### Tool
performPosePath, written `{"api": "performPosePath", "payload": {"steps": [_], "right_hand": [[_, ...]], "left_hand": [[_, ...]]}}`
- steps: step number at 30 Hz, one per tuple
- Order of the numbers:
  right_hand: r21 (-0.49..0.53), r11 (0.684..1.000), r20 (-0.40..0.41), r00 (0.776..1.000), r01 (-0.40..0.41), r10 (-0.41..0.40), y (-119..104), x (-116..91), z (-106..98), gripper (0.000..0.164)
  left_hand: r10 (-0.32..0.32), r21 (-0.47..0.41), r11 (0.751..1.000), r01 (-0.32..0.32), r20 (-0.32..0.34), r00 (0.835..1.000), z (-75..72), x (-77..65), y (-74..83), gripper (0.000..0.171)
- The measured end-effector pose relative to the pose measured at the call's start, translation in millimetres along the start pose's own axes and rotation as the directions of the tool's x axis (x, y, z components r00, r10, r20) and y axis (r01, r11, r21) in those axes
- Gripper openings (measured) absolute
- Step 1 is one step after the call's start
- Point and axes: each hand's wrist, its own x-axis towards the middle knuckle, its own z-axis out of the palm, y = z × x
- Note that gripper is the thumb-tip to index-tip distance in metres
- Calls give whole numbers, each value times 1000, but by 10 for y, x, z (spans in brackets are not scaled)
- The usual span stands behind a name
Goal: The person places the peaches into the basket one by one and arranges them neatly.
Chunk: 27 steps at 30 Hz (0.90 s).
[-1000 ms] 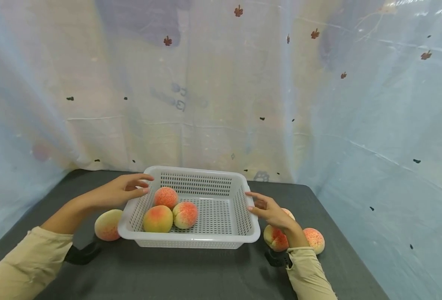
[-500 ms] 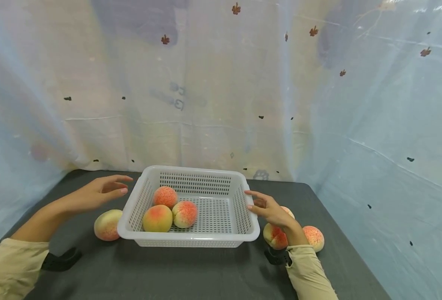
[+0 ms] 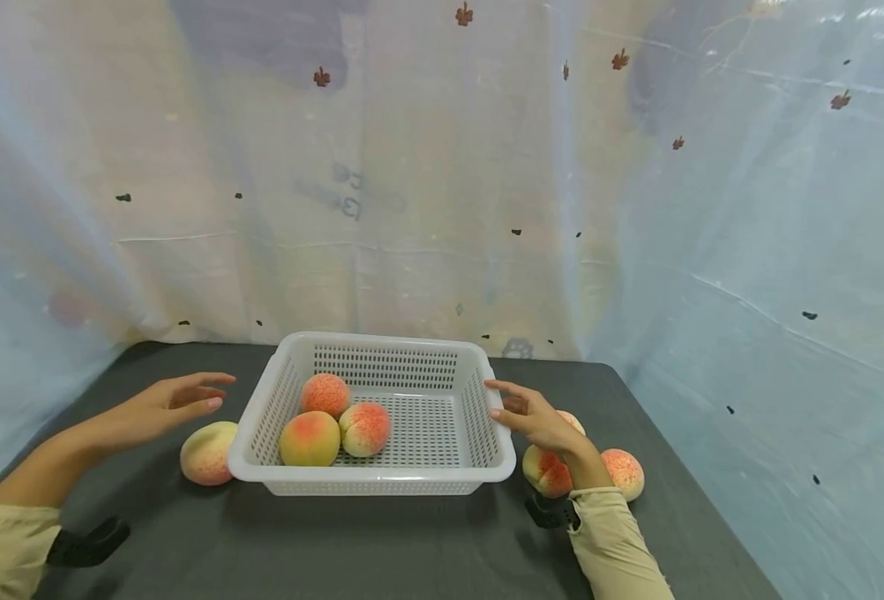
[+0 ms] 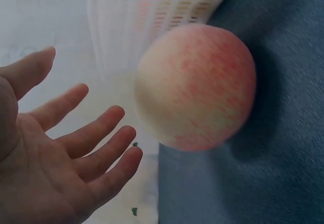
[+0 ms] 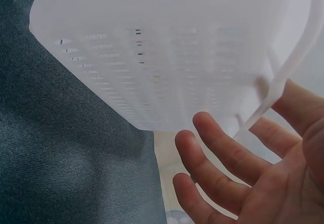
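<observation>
A white perforated plastic basket [image 3: 419,483] stands on the dark table with three peaches inside, among them a yellow-orange peach [image 3: 310,439]. To its left, my left hand [image 3: 152,412] hangs in the air with fingers spread and holds nothing. Just below that hand, a pale peach [image 3: 208,454] lies against the basket's left side; the left wrist view shows this peach [image 4: 197,87] apart from the fingertips. My right hand [image 3: 535,421] touches the basket's right rim with thumb and forefinger, its other fingers [image 5: 223,148] loosely bent outside the wall.
Right of the basket, a red-and-yellow peach [image 3: 545,472] and another pale one lie partly behind my right wrist. A speckled peach [image 3: 623,474] sits farther right. Behind the dark table [image 3: 322,550] hangs a pale plastic curtain [image 3: 412,167].
My left hand has moved away from the basket's left rim, leftward and down. The right hand stays at the right rim. Basket and peaches keep their places, while the view shifts slightly.
</observation>
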Motion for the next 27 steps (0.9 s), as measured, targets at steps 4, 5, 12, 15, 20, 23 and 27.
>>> {"api": "performPosePath", "payload": {"steps": [4,5,12,15,20,23,27], "right_hand": [[5,1000,1,1000,0,0,-12,1,2,64],[5,1000,2,1000,1,-1,-15,-1,3,64],[5,1000,8,1000,9,-9,-25,-8,5,65],[5,1000,8,1000,8,-8,-21,-6,8,65],[-1,1000,7,1000,4,-4,-13,-2,9,65],[-6,1000,6,1000,4,-4,-9,-1,6,64],[-2,1000,2,1000,2,-2,-5,-6,5,64]], "left_hand": [[-38,-39,998,41,56,998,-17,-30,-77,58],[-47,-52,997,51,71,996,-24,-35,-98,58],[-42,-122,991,58,130,991,-47,-114,-269,57],[-29,-149,987,53,161,987,-46,-160,-334,57],[-6,-185,982,48,220,976,-9,-207,-410,61],[20,-227,973,44,271,962,31,-218,-439,65],[53,-320,946,60,335,941,93,-228,-451,72]]}}
